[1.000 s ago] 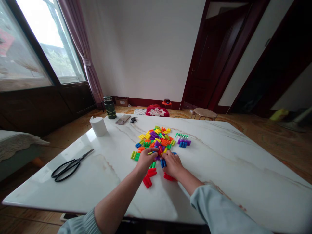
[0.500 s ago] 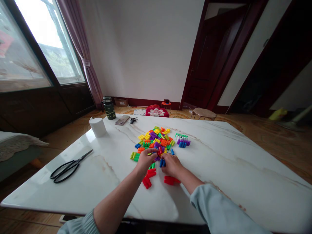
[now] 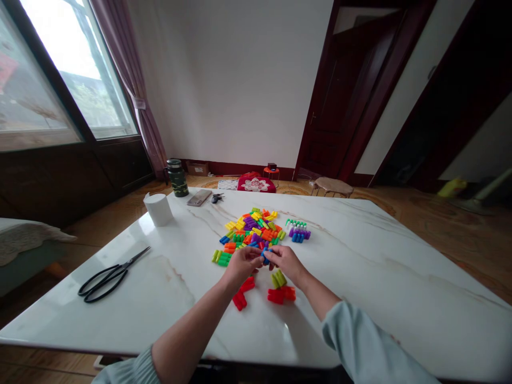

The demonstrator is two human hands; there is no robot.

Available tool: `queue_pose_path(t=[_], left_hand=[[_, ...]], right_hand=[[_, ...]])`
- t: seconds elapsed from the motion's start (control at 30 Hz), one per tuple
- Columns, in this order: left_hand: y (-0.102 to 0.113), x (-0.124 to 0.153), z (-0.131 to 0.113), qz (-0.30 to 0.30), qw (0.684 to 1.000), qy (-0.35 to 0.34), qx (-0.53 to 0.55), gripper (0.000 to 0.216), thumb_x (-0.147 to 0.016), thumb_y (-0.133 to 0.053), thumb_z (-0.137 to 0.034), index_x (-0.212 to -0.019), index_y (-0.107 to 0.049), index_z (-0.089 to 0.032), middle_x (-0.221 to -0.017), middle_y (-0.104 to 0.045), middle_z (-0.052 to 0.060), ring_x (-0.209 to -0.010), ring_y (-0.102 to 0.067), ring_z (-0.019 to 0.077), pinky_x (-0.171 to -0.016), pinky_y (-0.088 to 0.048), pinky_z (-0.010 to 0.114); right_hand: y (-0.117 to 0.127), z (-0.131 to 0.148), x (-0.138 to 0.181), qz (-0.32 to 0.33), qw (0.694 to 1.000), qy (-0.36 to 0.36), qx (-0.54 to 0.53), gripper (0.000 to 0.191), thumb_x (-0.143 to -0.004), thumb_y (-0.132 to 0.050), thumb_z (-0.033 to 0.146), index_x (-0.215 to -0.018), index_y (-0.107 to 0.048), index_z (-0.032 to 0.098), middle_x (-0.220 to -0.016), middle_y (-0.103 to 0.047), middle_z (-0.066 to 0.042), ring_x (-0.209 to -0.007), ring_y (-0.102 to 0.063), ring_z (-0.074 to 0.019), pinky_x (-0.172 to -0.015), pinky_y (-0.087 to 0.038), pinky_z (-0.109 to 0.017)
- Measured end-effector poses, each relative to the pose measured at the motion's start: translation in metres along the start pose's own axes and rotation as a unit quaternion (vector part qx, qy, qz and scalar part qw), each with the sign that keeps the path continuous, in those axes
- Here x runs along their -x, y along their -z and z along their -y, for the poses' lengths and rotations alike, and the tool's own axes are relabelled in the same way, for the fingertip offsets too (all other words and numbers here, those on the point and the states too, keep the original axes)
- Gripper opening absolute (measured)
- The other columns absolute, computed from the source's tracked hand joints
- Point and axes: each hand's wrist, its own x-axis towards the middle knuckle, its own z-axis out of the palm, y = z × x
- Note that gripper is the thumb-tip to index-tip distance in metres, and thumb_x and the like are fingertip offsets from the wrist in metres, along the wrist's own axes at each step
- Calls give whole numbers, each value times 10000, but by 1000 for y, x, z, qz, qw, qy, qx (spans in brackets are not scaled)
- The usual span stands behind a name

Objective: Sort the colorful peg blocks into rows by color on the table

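Between the fingertips of both hands is a blue plastic building block [image 3: 265,257], partly hidden by the fingers. My left hand [image 3: 242,263] pinches it from the left, my right hand [image 3: 286,262] from the right. Just beyond them lies a heap of colourful rounded plastic blocks [image 3: 256,226]. Yellow-green blocks [image 3: 279,279] lie below my right hand, with red blocks [image 3: 276,296] and orange ones nearer me. Another red group [image 3: 240,300] sits by my left wrist. Left of my left hand are green blocks [image 3: 224,259].
Sorted white, purple and blue blocks [image 3: 299,234] stand right of the heap. Black-handled scissors [image 3: 113,274] lie at left on the marble-patterned table [image 3: 380,272]. Toward the far left edge are a white paper roll [image 3: 158,209], a camouflage flask [image 3: 177,177], a phone [image 3: 199,198] and keys [image 3: 216,198].
My hands have come closer together, and the blue block is now held between them. The yellow-green blocks below my right hand have come into view. The camera has shifted slightly.
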Motion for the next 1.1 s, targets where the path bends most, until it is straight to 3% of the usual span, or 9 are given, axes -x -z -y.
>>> queue_pose_path(t=[0.13, 0.27, 0.43, 0.5, 0.63, 0.77, 0.87, 0.97, 1.1], left_hand=[[-2, -7, 7, -28, 1000, 0, 8, 295, -598, -864, -275, -765, -654, -150, -580, -640, -16, -561, -657, 142, -518, -503, 218], [-2, -8, 9, -41, 999, -10, 24, 271, -603, -848, -228, -785, -662, -155, -627, -656, -10, -597, -678, 154, -556, -529, 235], [4, -1, -6, -76, 997, -18, 9, 223, -619, -798, -181, -813, -689, -158, -699, -667, -1, -607, -663, 143, -551, -515, 231], [9, 0, -11, -94, 995, -21, 4, 211, -630, -768, -174, -827, -694, -155, -752, -680, 14, -615, -659, 146, -546, -513, 237], [21, -4, -14, -133, 989, -39, -56, 207, -650, -707, -175, -855, -708, -154, -826, -711, 53, -658, -670, 177, -558, -501, 252], [34, -9, -12, -175, 975, -78, -113, 197, -659, -673, -156, -848, -723, -177, -854, -730, 62, -789, -688, 211, -698, -524, 282], [39, -12, -12, -190, 964, -99, -161, 181, -682, -661, -151, -846, -727, -191, -866, -735, 61, -838, -684, 223, -771, -522, 301], [38, -14, -9, -164, 951, -114, -236, 227, -700, -657, -144, -903, -742, -199, -930, -736, 73, -840, -681, 237, -821, -518, 342], [32, -15, 0, -68, 925, -180, -329, 269, -696, -665, -111, -911, -769, -236, -1129, -689, 88, -1128, -606, 283, -1003, -440, 384]], right_hand=[[-6, 1, 1, -41, 999, -10, -25, 297, -657, -736, 402, -823, -656, 168, -634, -650, 14, -537, -566, -121, -522, -440, -247], [-4, -1, -3, -81, 996, -3, -39, 337, -625, -742, 389, -856, -654, 160, -661, -670, -8, -568, -593, -144, -560, -481, -275], [28, -18, -12, -241, 969, 28, 50, 347, -707, -631, 418, -931, -675, 157, -712, -675, -33, -630, -612, -175, -607, -506, -303], [41, -28, -13, -265, 959, 23, 98, 329, -717, -615, 410, -930, -679, 167, -722, -678, -38, -656, -625, -185, -624, -516, -311], [44, -40, -11, -219, 966, -5, 139, 251, -710, -631, 354, -897, -678, 194, -681, -672, -8, -636, -631, -171, -607, -517, -286], [23, -35, -7, -111, 989, -13, 101, 209, -702, -658, 300, -874, -677, 184, -646, -659, 7, -560, -605, -146, -547, -501, -263], [11, -30, -5, -44, 994, 6, 96, 199, -731, -658, 295, -888, -693, 178, -763, -697, -27, -617, -629, -156, -595, -525, -287], [7, -26, -5, -69, 976, 66, 196, 167, -748, -650, 224, -895, -713, 179, -947, -693, -60, -773, -645, -168, -761, -533, -322], [11, -23, -5, -97, 930, 108, 337, 215, -730, -620, 85, -873, -726, 206, -1082, -656, -71, -1067, -596, -201, -984, -448, -352]])
